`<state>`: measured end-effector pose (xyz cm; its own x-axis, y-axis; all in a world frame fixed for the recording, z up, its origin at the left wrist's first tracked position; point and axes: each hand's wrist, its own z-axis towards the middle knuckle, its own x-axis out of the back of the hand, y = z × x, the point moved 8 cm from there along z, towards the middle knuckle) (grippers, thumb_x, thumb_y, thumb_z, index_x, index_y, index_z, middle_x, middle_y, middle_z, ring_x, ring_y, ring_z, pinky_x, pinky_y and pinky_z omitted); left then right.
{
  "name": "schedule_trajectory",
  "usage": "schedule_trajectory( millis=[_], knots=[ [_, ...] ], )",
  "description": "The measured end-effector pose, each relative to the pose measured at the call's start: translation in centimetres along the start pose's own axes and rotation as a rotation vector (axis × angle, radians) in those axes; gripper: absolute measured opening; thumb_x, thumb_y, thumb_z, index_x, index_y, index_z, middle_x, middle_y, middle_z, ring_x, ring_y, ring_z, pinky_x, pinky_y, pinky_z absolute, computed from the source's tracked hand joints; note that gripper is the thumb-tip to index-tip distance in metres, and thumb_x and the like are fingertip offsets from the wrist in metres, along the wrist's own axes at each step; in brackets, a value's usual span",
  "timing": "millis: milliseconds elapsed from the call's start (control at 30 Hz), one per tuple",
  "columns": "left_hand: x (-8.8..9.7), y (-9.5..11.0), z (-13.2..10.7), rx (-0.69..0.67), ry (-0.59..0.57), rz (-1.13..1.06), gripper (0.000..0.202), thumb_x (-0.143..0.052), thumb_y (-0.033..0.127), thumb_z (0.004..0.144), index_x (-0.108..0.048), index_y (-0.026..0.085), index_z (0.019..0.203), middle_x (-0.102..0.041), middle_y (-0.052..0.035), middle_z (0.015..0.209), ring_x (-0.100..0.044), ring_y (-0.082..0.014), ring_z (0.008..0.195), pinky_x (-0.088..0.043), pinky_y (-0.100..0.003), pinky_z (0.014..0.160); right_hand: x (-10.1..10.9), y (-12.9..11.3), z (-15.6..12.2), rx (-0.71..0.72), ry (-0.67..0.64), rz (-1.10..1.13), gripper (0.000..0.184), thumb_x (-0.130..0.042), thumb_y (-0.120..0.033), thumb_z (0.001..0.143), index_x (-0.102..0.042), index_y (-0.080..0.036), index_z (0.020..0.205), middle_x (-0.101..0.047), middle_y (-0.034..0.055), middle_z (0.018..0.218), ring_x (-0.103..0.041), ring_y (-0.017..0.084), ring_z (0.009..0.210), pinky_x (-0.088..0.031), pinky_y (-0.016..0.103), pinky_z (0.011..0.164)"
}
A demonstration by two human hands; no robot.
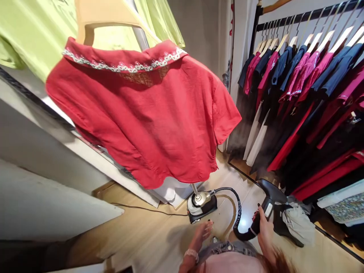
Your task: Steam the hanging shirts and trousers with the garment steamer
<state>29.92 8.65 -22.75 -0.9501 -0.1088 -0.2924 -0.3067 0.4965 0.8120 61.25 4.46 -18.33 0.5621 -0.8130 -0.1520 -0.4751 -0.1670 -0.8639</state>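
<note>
My right hand (265, 224) is wrapped round the handle of a black garment steamer head (271, 193), held low at the right with faint steam near it. A ribbed black hose (238, 210) runs from it to the steamer base (201, 204) on the floor. My left hand (203, 231) is held in front of my waist, fingers loosely bent and apart, with nothing in it. Ahead hangs a red short-sleeved shirt (159, 125) with white lace along its collar, on a wooden hanger (113, 13). Neither hand touches the shirt.
Light-green garments (31, 34) hang behind the shirt. On the right, a black rail (309, 15) carries many navy, pink and red clothes (305, 79). A power cord (148, 209) crosses the wooden floor (148, 235). Crumpled white cloth (300, 223) lies low at the right.
</note>
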Motion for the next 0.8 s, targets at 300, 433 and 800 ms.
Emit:
schedule_trajectory(
  millis=[300, 433, 800],
  knots=[
    [-13.3, 18.9, 1.4, -0.463, -0.009, -0.013, 0.031, -0.071, 0.048, 0.081, -0.075, 0.018, 0.089, -0.074, -0.0155, 0.101, -0.071, -0.0345, 0.1, -0.056, -0.046, 0.089, -8.0, -11.5, -0.5, 0.284, -0.403, -0.304, 0.057, -0.081, -0.068, 0.061, -0.059, -0.018, 0.078, -0.06, -0.0003, 0.054, -0.053, 0.014, 0.046, -0.042, 0.026, 0.045],
    [-15.0, 31.0, -4.8, -0.824, 0.157, 0.036, 0.018, -0.074, 0.04, 0.086, -0.077, 0.022, 0.091, -0.075, -0.0066, 0.1, -0.069, -0.0262, 0.1, -0.053, -0.039, 0.096, -10.6, -17.2, -1.1, 0.43, -0.519, -0.389, 0.047, -0.077, -0.062, 0.07, -0.058, -0.019, 0.079, -0.058, -0.002, 0.052, -0.049, 0.012, 0.046, -0.04, 0.024, 0.046],
    [-30.5, 58.4, -15.9, -1.596, 0.293, 1.843, 0.061, -0.037, 0.042, 0.101, -0.064, -0.012, 0.105, -0.069, -0.0156, 0.109, -0.036, -0.0336, 0.148, -0.014, -0.071, 0.11, -15.6, -25.9, 0.4, 0.842, -0.72, -0.7, 0.037, -0.073, -0.053, 0.075, -0.064, -0.019, 0.087, -0.062, -0.0021, 0.065, -0.058, 0.016, 0.057, -0.042, 0.026, 0.055]
  ],
)
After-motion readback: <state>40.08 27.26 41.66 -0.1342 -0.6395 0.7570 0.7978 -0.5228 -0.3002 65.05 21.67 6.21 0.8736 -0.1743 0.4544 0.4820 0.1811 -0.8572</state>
